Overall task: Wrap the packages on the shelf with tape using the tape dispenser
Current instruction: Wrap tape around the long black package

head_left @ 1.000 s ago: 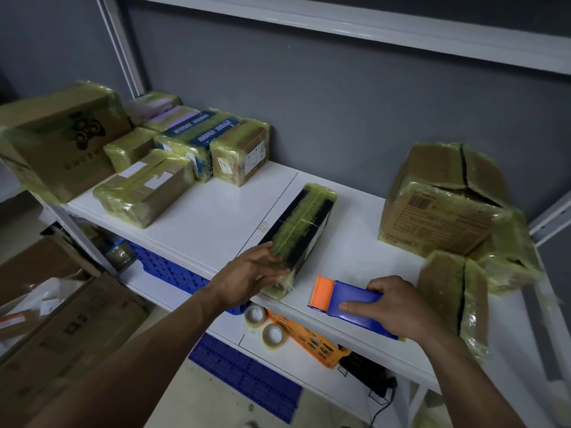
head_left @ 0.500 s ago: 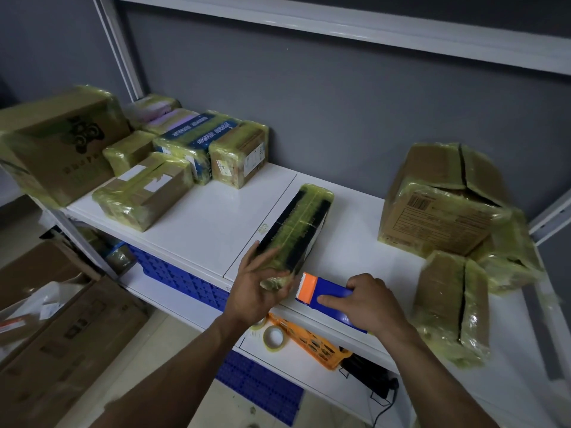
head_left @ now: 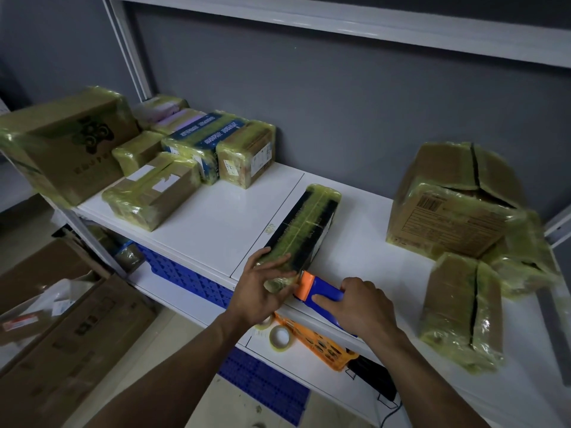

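Note:
A long black package partly covered in yellowish tape lies on the white shelf, one end at the front edge. My left hand holds that near end, fingers laid over the top. My right hand grips the blue tape dispenser, whose orange head touches the package's near right corner.
Several taped packages stand at the shelf's left, and a big taped carton with smaller ones at the right. On the lower shelf lie tape rolls, an orange basket and blue crates. Cardboard boxes sit on the floor.
My right hand slid the dispenser left until its orange head met the package's near end. My left hand shifted from the package's side onto its near end.

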Available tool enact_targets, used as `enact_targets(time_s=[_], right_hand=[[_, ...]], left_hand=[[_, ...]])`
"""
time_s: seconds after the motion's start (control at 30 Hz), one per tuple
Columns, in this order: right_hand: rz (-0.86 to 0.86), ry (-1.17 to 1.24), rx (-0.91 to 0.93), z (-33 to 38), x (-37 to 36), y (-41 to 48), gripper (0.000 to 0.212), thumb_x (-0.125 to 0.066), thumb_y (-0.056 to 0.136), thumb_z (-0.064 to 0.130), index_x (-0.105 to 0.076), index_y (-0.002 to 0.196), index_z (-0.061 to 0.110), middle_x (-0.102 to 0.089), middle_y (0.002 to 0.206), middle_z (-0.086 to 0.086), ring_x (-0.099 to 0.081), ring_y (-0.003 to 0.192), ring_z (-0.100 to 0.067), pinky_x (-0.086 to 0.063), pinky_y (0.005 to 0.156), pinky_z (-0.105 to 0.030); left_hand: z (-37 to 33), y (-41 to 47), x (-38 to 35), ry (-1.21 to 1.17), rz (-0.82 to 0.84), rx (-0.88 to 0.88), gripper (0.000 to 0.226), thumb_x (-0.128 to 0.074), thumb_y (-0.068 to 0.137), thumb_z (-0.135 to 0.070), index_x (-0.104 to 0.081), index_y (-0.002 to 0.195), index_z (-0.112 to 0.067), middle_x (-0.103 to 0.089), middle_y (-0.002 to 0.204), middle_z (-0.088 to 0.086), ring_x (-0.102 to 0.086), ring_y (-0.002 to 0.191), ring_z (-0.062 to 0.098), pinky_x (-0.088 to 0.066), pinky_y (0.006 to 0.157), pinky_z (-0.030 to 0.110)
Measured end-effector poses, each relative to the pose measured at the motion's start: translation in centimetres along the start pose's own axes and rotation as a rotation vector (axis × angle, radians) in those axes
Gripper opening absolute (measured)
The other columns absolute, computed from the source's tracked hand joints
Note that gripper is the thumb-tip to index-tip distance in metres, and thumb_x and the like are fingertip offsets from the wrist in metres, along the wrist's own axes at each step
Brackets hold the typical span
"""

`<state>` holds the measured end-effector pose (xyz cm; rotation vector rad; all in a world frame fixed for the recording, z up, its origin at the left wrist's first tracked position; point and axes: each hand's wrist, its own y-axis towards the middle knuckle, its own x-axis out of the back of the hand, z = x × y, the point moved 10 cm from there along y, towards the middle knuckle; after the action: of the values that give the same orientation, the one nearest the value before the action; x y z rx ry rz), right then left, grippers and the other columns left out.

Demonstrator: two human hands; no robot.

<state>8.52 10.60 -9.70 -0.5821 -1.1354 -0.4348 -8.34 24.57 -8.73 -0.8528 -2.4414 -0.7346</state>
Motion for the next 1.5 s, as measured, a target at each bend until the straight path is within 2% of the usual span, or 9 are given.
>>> enact_targets(time_s=[0.33,0.53,0.8,0.9,1.03,1.2,1.37,1.43,1.5], right_hand=[[-0.107,-0.101,0.009,0.5,0.2,-0.2,0.068,-0.057,0.084,0.083,-0.059,0.118,0.025,-0.072,0.118,0.003,-0.070,0.102,-0.020,-0.054,0.076,-0.032],[-0.278,-0.272,0.053,1.9,1.7,-1.4,0.061,-0.052,0.087,0.082,-0.061,0.105,0.025,-0.073,0.101,0.005,-0.070,0.090,-0.016,-0.041,0.063,-0.027],[-0.267,-0.173,-0.048,-1.7,3.0,-1.0,0.059,-0.053,0.087,0.082,-0.056,0.102,0.025,-0.073,0.103,0.002,-0.072,0.093,-0.021,-0.043,0.066,-0.030],[-0.241,-0.038,-0.071,-3.6,3.4,-0.9,0.057,-0.055,0.085,0.083,-0.051,0.094,0.027,-0.071,0.098,0.003,-0.070,0.086,-0.020,-0.050,0.068,-0.030],[-0.251,0.166,-0.080,-5.3,3.2,-1.1,0.054,-0.061,0.083,0.081,-0.053,0.087,0.027,-0.067,0.084,0.014,-0.068,0.075,-0.010,-0.049,0.061,-0.026],[-0.324,0.462,-0.145,-7.6,2.8,-1.2,0.058,-0.069,0.080,0.076,-0.057,0.069,0.020,-0.064,0.063,0.016,-0.063,0.055,-0.004,-0.042,0.051,-0.025],[-0.314,0.618,-0.198,-9.5,1.7,-0.8,0.063,-0.071,0.083,0.071,-0.058,0.071,0.010,-0.064,0.060,-0.002,-0.064,0.052,-0.015,-0.048,0.053,-0.033],[-0.296,0.669,-0.226,-10.1,1.3,-0.8,0.065,-0.069,0.085,0.070,-0.060,0.075,0.006,-0.066,0.063,-0.007,-0.067,0.057,-0.022,-0.049,0.054,-0.033],[-0.276,0.703,-0.232,-10.2,0.9,-0.8,0.064,-0.065,0.088,0.069,-0.062,0.080,0.005,-0.070,0.067,-0.007,-0.070,0.061,-0.024,-0.050,0.056,-0.033]], left_hand=[[-0.1,0.1,-0.3,0.077,-0.003,-0.023,0.030,-0.084,0.081,-0.034,-0.077,0.111,-0.034,-0.056,0.139,-0.023,-0.025,0.147,0.017,-0.032,0.114,0.028],[-0.2,0.2,-0.3,0.031,-0.011,-0.002,0.026,-0.074,0.077,-0.056,-0.066,0.102,-0.056,-0.048,0.134,-0.037,-0.025,0.146,0.014,-0.029,0.115,0.026],[0.0,0.1,-0.4,0.051,-0.124,-0.001,0.027,-0.090,0.072,-0.035,-0.076,0.094,-0.039,-0.060,0.128,-0.028,-0.027,0.149,0.016,-0.023,0.118,0.021],[-0.3,0.0,-0.5,0.145,-0.139,0.026,0.046,-0.090,0.067,-0.047,-0.067,0.105,-0.038,-0.055,0.141,-0.019,-0.013,0.154,0.018,-0.024,0.121,0.038],[0.6,-0.1,-1.0,0.282,-0.129,0.197,0.096,-0.084,0.070,-0.059,-0.039,0.148,-0.026,-0.015,0.168,-0.002,0.005,0.156,0.025,-0.018,0.122,0.045],[0.6,-0.3,-0.8,0.260,-0.113,0.323,0.094,-0.079,0.073,-0.055,-0.034,0.151,-0.028,-0.025,0.155,-0.004,-0.038,0.135,0.032,-0.049,0.096,0.042],[0.4,-0.3,-0.3,0.400,0.044,0.309,0.090,-0.068,0.074,-0.064,-0.034,0.149,-0.030,-0.026,0.152,0.000,-0.046,0.126,0.034,-0.056,0.087,0.044],[0.5,-0.2,0.0,0.473,0.101,0.273,0.091,-0.065,0.077,-0.064,-0.032,0.153,-0.027,-0.027,0.155,0.001,-0.035,0.138,0.034,-0.045,0.106,0.049],[1.6,0.3,1.0,0.567,0.137,0.297,0.092,-0.064,0.081,-0.060,-0.028,0.157,-0.024,-0.025,0.162,0.004,-0.011,0.153,0.035,-0.013,0.124,0.055]])
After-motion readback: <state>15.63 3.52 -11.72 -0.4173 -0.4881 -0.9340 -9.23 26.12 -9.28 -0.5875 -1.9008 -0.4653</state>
